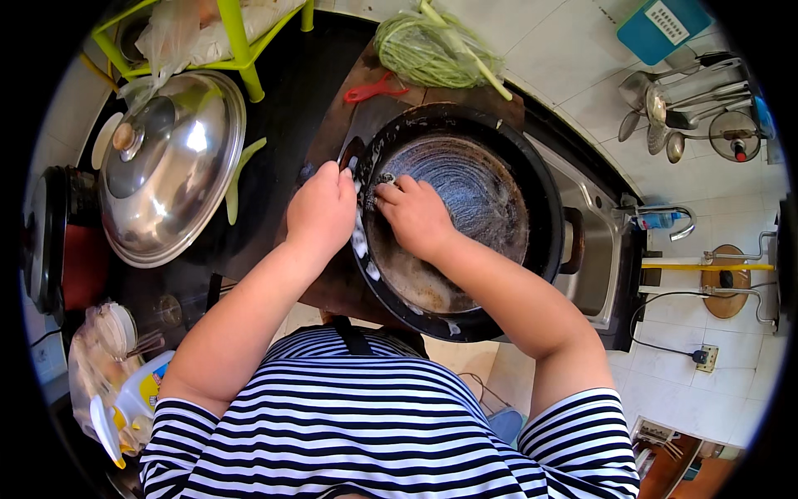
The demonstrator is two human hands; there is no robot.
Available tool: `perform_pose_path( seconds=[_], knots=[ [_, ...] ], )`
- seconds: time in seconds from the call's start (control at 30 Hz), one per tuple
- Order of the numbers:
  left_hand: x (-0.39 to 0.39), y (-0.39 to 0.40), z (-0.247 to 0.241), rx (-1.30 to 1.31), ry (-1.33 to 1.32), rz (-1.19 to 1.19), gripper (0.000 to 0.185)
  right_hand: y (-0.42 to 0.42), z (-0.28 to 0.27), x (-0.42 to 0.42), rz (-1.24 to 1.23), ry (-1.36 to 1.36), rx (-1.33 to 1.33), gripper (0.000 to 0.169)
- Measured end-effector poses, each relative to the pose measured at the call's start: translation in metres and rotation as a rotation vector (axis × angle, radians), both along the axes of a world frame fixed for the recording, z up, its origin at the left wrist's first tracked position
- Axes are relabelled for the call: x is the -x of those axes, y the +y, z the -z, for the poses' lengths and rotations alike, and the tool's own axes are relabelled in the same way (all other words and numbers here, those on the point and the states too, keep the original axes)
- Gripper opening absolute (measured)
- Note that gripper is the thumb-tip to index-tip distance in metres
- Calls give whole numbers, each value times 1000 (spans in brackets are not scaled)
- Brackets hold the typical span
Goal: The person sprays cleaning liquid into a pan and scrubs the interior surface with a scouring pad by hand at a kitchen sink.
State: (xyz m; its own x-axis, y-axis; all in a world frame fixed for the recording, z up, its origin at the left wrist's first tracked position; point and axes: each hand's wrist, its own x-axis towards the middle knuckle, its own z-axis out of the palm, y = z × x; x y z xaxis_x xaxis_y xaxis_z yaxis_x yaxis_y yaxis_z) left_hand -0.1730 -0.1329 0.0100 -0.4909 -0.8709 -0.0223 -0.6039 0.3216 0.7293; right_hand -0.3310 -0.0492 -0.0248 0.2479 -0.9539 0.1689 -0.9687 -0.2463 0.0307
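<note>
A large black wok-like pan (480, 206) stands before me, wet and streaked inside, with white suds along its left and near rim. My left hand (321, 206) is closed at the pan's left side, around its handle (353, 151), of which only the upper end shows. Inside the pan, my right hand (414, 215) presses a small dark scouring pad (385, 179) against the left inner wall. The fingers cover most of that pad. On the opposite side, a second handle (573, 240) juts out over the sink.
A stainless steel sink (595, 274) with a faucet (682, 227) lies right. Behind the pan are a red peeler (374, 90) and bagged green vegetables (430, 53). Left stand a domed steel lid (174, 168), a green rack (240, 50) and a cooker (53, 240). Ladles (658, 106) hang on the wall.
</note>
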Motion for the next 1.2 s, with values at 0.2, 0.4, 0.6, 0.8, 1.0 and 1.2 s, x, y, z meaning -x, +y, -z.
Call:
perform_pose_path(
  seconds=[0.2, 0.4, 0.6, 0.8, 1.0, 1.2],
  knots=[
    [-1, -1, 1, 14, 58, 26, 29, -27, 8, 89, 677, 144, -67, 14],
    [2, 2, -3, -65, 60, 4, 28, 9, 4, 115, 931, 89, -49, 17],
    [2, 0, 2, -22, 15, 0, 28, -22, 14, 6, 378, -187, -109, 14],
    [2, -2, 5, -27, 63, 12, 28, 17, -2, -2, -1, -65, -110, 17],
    [-1, -1, 3, -25, 77, 31, 28, -26, -10, 88, 831, 42, -197, 20],
    [2, 2, 2, 9, 56, 29, 28, -17, 3, 92, 793, 38, -32, 19]
  ],
)
